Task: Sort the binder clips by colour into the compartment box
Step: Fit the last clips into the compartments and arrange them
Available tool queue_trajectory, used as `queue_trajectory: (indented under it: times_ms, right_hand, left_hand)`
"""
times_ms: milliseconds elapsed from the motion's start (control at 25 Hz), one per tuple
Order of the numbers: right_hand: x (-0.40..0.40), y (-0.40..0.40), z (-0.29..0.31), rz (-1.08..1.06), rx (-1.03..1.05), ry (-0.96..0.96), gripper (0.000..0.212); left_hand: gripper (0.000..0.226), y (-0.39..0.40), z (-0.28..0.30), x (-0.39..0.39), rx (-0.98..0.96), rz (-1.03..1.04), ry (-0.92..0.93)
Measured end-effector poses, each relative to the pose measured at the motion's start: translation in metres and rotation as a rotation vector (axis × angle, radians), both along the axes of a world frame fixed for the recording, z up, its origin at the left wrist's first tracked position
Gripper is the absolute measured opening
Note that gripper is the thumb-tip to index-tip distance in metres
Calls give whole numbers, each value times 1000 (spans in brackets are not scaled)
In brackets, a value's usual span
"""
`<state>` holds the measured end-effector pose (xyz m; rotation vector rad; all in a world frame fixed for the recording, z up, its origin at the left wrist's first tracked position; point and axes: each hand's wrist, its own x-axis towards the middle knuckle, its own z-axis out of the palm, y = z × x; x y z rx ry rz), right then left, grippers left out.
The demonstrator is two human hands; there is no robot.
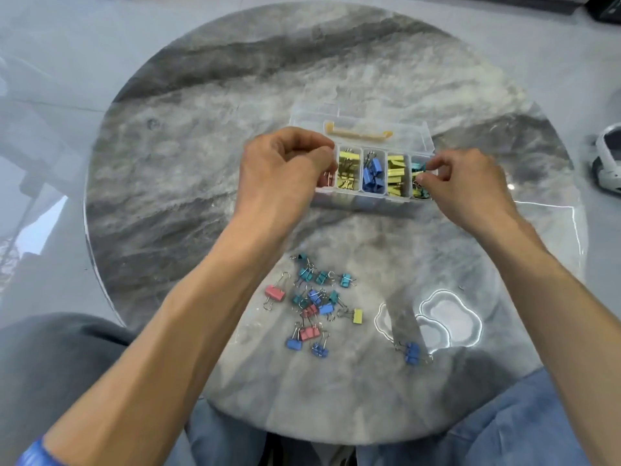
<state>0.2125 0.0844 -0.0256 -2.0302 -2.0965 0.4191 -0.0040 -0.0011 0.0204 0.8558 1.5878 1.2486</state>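
The compartment box [369, 193] between the two hands looked like clear, smooth plastic, with an opaque tan plastic latch [358, 132] just beyond the fingers; the binder clips [314, 306] lying nearer the person than the hands had painted, fairly matt bodies and thin, shiny wire handles that looked like metal; the table [201, 146] under the hands was grey, marble-patterned and glossy, throwing bright reflections; blue denim-like cloth [504, 432] lay below the forearms.
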Motion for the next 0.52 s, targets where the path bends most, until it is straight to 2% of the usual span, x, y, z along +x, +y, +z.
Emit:
queue_trajectory:
  times_ms: [80, 160, 240, 280, 440, 520]
  right_hand:
    - [-10, -20, 6, 161, 18, 36, 7]
    - [-25, -47, 2, 412, -243, 47, 17]
    - [-42, -68, -22, 608, -512, -94, 32]
    - [-48, -72, -35, 663, -538, -148, 32]
    - [-52, -68, -55, 679, -450, -73, 16]
    - [-52, -60, -45, 570, -415, 107, 10]
  left_hand:
    - [12, -1, 0, 0, 7, -1, 12]
    - [14, 1, 2, -2, 17, 19, 18]
    - [14, 2, 2, -4, 20, 26, 24]
    - [15, 1, 1, -5, 22, 26, 27]
    - [16, -1, -1, -3, 41, 26, 31]
    - [17, 0, -4, -3, 28, 14, 35]
